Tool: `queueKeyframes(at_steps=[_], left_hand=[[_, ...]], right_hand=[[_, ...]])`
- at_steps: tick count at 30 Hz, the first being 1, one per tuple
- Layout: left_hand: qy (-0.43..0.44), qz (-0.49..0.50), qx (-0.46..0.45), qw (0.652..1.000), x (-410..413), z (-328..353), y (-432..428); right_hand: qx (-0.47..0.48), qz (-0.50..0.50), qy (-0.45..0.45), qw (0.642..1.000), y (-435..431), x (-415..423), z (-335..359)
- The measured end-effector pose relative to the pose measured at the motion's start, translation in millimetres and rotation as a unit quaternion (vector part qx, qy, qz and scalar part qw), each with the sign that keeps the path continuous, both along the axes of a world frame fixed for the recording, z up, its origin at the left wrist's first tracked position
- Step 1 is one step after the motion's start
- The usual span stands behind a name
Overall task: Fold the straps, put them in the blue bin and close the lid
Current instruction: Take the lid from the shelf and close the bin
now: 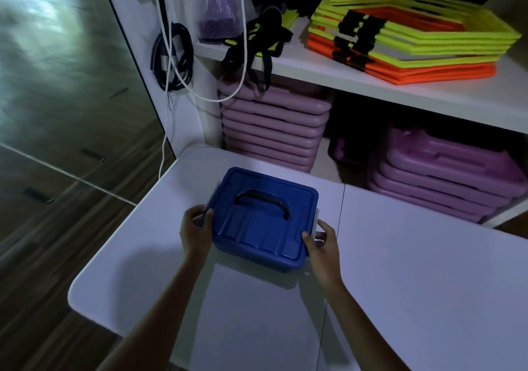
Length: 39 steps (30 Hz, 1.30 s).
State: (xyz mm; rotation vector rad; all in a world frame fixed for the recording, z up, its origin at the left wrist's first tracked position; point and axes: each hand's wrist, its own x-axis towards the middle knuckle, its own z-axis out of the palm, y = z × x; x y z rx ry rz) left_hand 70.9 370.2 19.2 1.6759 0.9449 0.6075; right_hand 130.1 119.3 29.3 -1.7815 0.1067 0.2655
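Blue bin (258, 259): rectangular plastic box, standing upright on the white table (400, 270), near its far left corner. Lid (257, 222): blue, ribbed, seated flat on the bin and covering it fully; the contents cannot be seen. A dark arched handle (263, 199) lies across the middle of the lid. A pale latch (315, 223) stands at the right edge; a second at the left edge is blurred. Straps (257, 48): a black tangled bundle lies unfolded on the white shelf (371, 85) beyond the table, ends hanging over the edge, well apart from the bin.
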Motion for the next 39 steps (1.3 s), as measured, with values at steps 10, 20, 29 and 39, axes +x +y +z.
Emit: queueKeyframes(at_steps=[10,20,29,39], left_hand=[[0.027,-0.188,0.289,0.938,-20.7,-5.2,11.6],[0.049,-0.223,0.331,0.916,-22.5,-4.5,7.1],[0.04,-0.215,0.245,0.945,-21.2,-11.3,-1.9],[0.107,-0.244,0.192,0.945,-17.6,2.2,-3.9]], right_hand=[[-0.04,-0.01,-0.055,0.998,5.3,-8.7,-6.7],[-0.085,0.009,-0.101,0.991,8.0,-8.5,-3.8],[-0.274,0.075,-0.144,0.948,5.6,-3.7,-1.6],[-0.43,0.155,-0.229,0.86,4.7,8.4,7.6]])
